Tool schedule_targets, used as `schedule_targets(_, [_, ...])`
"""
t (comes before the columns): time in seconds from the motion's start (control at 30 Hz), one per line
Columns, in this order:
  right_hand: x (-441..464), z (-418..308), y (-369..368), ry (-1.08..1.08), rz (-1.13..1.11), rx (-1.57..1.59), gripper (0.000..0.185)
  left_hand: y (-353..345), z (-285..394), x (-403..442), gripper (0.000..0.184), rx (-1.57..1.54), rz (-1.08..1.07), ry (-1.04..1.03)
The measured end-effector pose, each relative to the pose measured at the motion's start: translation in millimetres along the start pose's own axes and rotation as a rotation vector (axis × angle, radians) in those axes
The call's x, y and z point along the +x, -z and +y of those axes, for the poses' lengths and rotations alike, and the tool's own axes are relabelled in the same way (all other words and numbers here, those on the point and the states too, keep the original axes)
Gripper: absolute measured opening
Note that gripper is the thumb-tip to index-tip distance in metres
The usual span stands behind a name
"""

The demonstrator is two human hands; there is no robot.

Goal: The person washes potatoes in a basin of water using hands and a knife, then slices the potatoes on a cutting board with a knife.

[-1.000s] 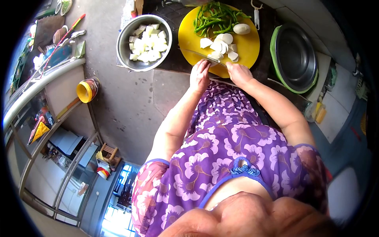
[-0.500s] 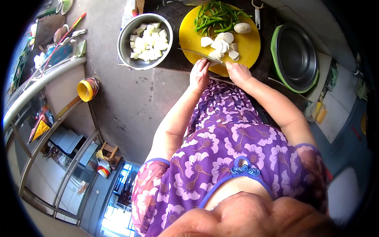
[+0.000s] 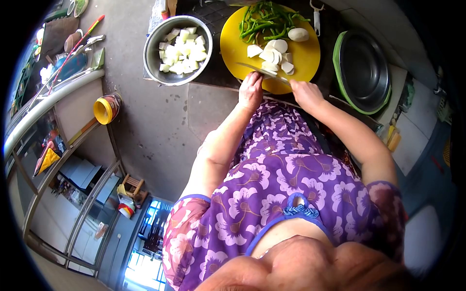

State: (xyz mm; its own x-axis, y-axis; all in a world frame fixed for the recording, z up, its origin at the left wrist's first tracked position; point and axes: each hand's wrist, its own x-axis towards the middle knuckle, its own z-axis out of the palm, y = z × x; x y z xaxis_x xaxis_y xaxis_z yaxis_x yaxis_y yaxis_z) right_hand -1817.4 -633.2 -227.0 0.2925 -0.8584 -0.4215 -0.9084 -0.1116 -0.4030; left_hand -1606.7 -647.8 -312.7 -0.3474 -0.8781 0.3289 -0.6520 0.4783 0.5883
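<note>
Upper middle of the frame, nearest first: our left hand (image 3: pixel 251 90) is bent with fingertips down at the lower edge of the yellow board (image 3: pixel 233 46), just beside the knife (image 3: pixel 263 71); we cannot tell whether a piece is pinched under them; our right hand (image 3: pixel 307 94) is closed round the knife's handle end, blade slanting across the lower board; one knife, one board.

White slices (image 3: pixel 278 46) lie on the board's middle, just beyond the blade; roughly eight, but they overlap, so no firm count; we judge them light, firm, apt to snap if bent, slick on cut faces; best taken by the rims; the knife we judge stiff, safest held by its handle.

One whole white lump (image 3: pixel 298 34) to their upper right; we judge it heavier, likely to roll, best cupped round its sides; green pepper strips (image 3: pixel 267 24) above, tangled, uncountable, probably springy.

Upper left: one metal bowl (image 3: pixel 153 58) of white chunks (image 3: pixel 183 51), well over a dozen; upper right: one peeler (image 3: pixel 317 23), and one black basin (image 3: pixel 366 72) set within one green basin (image 3: pixel 337 75); farther, left: one yellow bucket (image 3: pixel 107 109).
</note>
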Motion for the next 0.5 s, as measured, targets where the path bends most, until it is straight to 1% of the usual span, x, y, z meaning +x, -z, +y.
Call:
schedule_targets(0.17, [42, -5, -30, -0.072, 0.059, 0.077, 0.015, 4, 2, 3, 0.022, -0.055, 0.015, 0.000])
schedule_targets(0.3, [15, -7, -6, -0.105, 0.054, 0.122, 0.018, 3, 0, 0, 0.021, -0.040, -0.004, 0.011])
schedule_targets(0.4, [-9, -6, 14, -0.084, -0.049, 0.064, 0.017, 3, 2, -1, 0.020, -0.005, -0.014, 0.017])
schedule_targets(0.5, [-4, -3, 4, -0.041, -0.036, -0.003, 0.013, 4, 3, -1, 0.020, -0.012, -0.007, 0.022])
